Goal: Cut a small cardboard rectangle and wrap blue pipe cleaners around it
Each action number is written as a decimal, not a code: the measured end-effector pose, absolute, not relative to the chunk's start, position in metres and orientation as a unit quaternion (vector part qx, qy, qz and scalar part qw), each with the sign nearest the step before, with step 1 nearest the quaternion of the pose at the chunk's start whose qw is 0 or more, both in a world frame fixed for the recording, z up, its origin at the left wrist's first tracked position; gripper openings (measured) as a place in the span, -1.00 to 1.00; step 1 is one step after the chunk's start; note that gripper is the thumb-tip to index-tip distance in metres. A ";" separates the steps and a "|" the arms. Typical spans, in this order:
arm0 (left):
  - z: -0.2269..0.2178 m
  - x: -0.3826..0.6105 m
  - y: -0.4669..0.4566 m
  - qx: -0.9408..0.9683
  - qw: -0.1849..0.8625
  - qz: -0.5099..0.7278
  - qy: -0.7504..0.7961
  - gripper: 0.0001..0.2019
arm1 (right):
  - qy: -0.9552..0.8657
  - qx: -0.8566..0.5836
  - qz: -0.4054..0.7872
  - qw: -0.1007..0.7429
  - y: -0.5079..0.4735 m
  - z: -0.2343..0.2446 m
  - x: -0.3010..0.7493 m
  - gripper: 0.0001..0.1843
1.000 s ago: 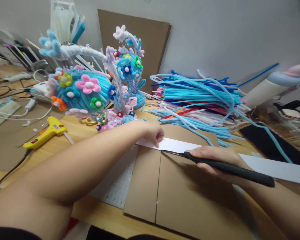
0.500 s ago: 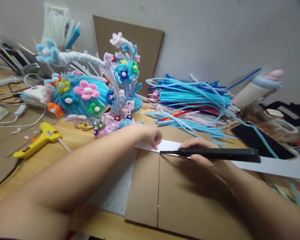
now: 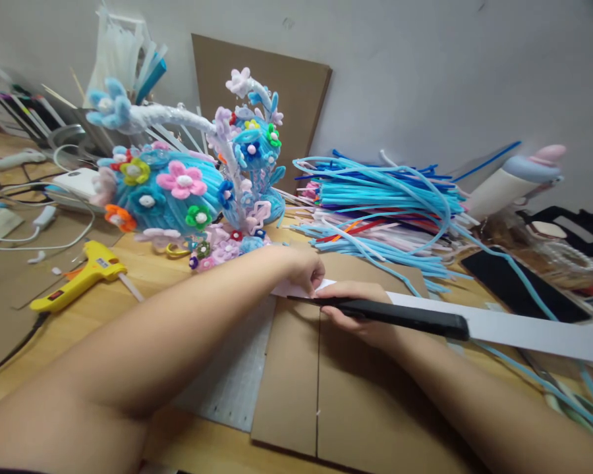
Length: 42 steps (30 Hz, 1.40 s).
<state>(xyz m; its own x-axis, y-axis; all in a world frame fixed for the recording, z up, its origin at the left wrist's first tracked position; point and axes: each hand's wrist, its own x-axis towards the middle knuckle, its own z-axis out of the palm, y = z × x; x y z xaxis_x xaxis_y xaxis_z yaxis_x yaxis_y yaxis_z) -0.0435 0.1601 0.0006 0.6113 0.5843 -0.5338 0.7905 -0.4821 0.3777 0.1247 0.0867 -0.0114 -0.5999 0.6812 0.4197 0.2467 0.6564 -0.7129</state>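
Head: R hand (image 3: 363,329) w/ cutter (image 3: 405,316)

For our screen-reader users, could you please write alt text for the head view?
The right hand holds a black knife against a white strip on cardboard, the left hand presses the strip's end; blue pipe cleaners lie behind.

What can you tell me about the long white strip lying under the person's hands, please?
The white strip is long, narrow, flat and plain, and looks like paper or thin card. Its left part lies on the brown cardboard, and it runs from mid-picture to the right edge. The left hand presses its left end down with the fingertips. The right hand rests across it, gripping a black-handled cutter whose thin blade lies along the strip's near edge, close to those fingertips.
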 end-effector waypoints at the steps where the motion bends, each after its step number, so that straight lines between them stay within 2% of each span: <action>1: 0.001 -0.043 0.160 0.844 0.302 -0.164 0.411 -0.84 | -0.838 -0.269 0.314 0.356 0.088 -0.015 0.122 -0.82; 21: 0.000 -0.043 0.158 0.852 0.294 -0.147 0.407 -0.85 | -0.812 -0.258 0.373 0.367 0.096 -0.045 0.117 -0.85; 33: -0.005 -0.040 0.163 0.844 0.303 -0.164 0.410 -0.83 | -0.873 -0.173 0.339 0.303 0.109 -0.030 0.135 -0.80; 42: -0.005 -0.041 0.165 0.844 0.309 -0.165 0.405 -0.82 | -0.861 -0.221 0.314 0.334 0.104 -0.036 0.147 -0.83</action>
